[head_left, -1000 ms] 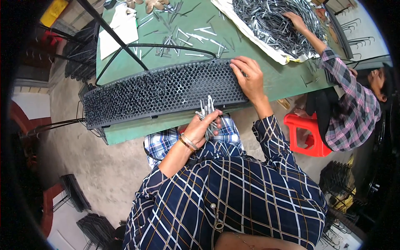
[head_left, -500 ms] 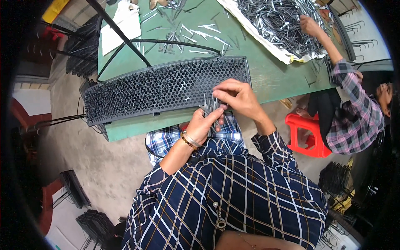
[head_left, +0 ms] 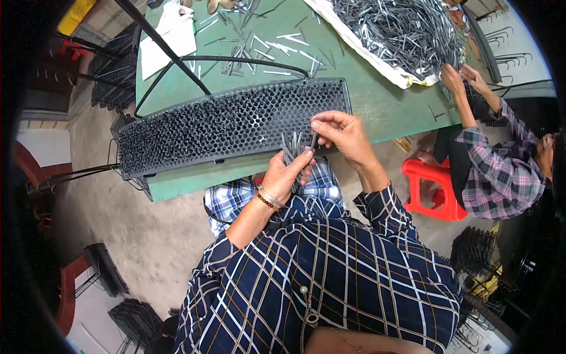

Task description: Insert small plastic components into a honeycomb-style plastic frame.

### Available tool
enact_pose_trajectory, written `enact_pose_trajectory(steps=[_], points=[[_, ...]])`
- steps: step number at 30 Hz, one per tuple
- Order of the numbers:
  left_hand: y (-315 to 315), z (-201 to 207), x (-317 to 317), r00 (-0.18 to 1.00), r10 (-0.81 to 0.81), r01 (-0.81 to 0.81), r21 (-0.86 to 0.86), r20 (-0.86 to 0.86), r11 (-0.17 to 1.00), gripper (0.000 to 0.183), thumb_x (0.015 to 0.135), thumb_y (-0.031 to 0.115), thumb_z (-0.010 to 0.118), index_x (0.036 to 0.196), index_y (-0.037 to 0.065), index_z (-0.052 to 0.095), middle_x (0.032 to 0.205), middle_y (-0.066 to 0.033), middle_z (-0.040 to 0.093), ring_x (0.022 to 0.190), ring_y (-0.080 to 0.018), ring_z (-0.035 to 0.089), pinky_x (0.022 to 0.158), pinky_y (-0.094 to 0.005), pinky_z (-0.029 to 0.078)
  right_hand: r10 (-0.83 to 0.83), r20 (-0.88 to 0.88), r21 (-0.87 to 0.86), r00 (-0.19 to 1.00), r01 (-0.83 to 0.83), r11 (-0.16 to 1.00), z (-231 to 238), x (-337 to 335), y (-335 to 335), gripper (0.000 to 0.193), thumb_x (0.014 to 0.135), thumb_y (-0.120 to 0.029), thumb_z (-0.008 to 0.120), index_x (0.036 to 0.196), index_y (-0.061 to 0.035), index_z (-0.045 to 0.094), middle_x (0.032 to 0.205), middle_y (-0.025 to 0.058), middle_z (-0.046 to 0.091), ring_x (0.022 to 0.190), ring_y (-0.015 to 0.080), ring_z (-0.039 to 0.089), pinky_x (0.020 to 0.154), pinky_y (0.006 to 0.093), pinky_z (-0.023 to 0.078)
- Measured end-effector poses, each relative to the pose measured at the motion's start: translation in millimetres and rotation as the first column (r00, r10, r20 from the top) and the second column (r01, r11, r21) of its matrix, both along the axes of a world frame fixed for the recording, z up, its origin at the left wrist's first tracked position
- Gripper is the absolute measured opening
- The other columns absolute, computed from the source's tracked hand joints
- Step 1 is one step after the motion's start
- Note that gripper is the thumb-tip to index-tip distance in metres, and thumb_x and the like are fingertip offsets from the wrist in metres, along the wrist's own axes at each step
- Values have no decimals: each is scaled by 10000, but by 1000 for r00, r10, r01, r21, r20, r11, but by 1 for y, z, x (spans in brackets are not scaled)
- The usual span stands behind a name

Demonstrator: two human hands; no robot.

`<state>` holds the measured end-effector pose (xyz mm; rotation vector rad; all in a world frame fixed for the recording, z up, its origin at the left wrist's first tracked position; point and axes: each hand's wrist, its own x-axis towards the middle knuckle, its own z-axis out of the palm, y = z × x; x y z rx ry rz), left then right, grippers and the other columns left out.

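Note:
My left hand [head_left: 283, 176] is closed round a bundle of thin grey metal strips [head_left: 291, 148], which fan upward out of the fist. Just to its right, my right hand [head_left: 346, 138] pinches one dark thin strip [head_left: 313, 141] between thumb and fingertips, close beside the bundle. Beyond both hands lies a long black perforated panel [head_left: 277, 123], slightly curved and tilted on the table edge. Its left and middle holes are crowded with dark upright pieces, while many holes toward the right end show bare.
Loose strips [head_left: 268, 50] lie scattered over the green table [head_left: 377, 106]. A white sack [head_left: 383, 69] heaped with strips stands far right, where a co-worker's hands [head_left: 454, 79] are at its edge. A black metal frame [head_left: 177, 59] rises at left; a red stool [head_left: 433, 189] stands right.
My right hand has shifted slightly right, away from the bundle, with a single strip now visible in its fingers. The co-worker's hand has moved from the heap to the sack's near edge.

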<state>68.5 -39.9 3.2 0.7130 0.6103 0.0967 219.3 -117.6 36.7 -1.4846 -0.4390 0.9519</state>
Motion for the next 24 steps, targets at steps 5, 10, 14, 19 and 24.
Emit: enact_pose_trajectory(steps=[5, 10, 14, 19, 24], points=[[-3, 0, 1, 998, 51, -50, 34, -32, 998, 171, 866, 197, 629, 929, 47, 578, 770, -27, 601, 560, -64, 515, 424, -189, 382, 2, -1, -19, 1000, -2, 1000, 1, 1, -3, 192, 823, -169, 684, 914, -4, 650, 721, 7, 628, 580, 45, 550, 491, 160, 403], [-5, 2, 2, 996, 78, -73, 127, -36, 989, 178, 875, 204, 616, 871, 30, 578, 681, -21, 579, 502, -57, 486, 408, -192, 373, 21, 21, -32, 1000, -21, 999, -5, 0, -4, 191, 829, -181, 679, 903, -7, 653, 724, 5, 627, 583, 40, 543, 498, 156, 405], [-5, 5, 2, 997, 60, -52, 158, -43, 986, 182, 878, 207, 611, 842, 32, 576, 624, -13, 555, 468, -53, 465, 397, -188, 359, 73, 82, -24, 994, -71, 997, -4, -7, -5, 164, 849, -158, 654, 914, -8, 658, 727, -1, 626, 572, 30, 524, 506, 160, 409], [-6, 3, 0, 994, 88, -74, 195, -63, 978, 185, 877, 211, 612, 820, 43, 558, 592, -2, 535, 450, -48, 454, 382, -183, 338, 118, 94, -22, 989, -117, 993, 0, -9, -7, 169, 839, -124, 659, 937, 14, 663, 765, 23, 645, 589, 40, 543, 524, 167, 439], [-5, -1, -1, 992, 109, -86, 274, -69, 958, 174, 875, 206, 612, 823, 49, 558, 573, 8, 526, 436, -45, 446, 382, -186, 338, 117, 145, -75, 982, -107, 991, 4, -9, -10, 167, 829, -119, 667, 920, 21, 669, 781, 43, 659, 599, 51, 564, 537, 178, 460]])
